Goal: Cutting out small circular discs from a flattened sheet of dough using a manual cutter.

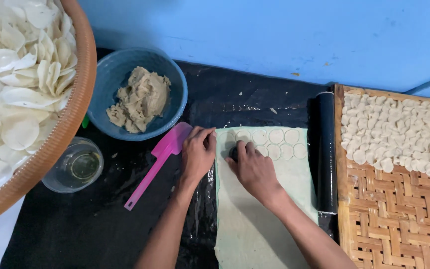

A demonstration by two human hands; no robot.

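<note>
two bare hands work at the top end of a long sheet of pale dough (265, 209), smooth and thin, laid on black plastic film over the table (75, 234). the right hand (255, 169) presses down on a small dark round cutter (234, 151), its fingers closed around it so that most of it is hidden. the left hand (198, 152) lies flat at the sheet's left edge, fingers loosely curled and pressing the dough, gripping nothing. two rows of round cut marks (279, 143) show in the dough just beyond the right hand.

a pink plastic spatula (158, 162) lies just beside the left hand. further left stands a blue plastic bowl (108, 74) with a rough, crumbly lump of beige dough (143, 98), and near it a small clear cup (75, 167) of yellowish liquid. a round woven basket (73, 112) at the left edge holds thin white curled discs (16, 74). a black roller (326, 149) lies along the sheet's right side, touching a flat woven bamboo tray (394, 219) covered in part with small pale raw discs (399, 132).

the wall (274, 35) behind is painted light blue.
</note>
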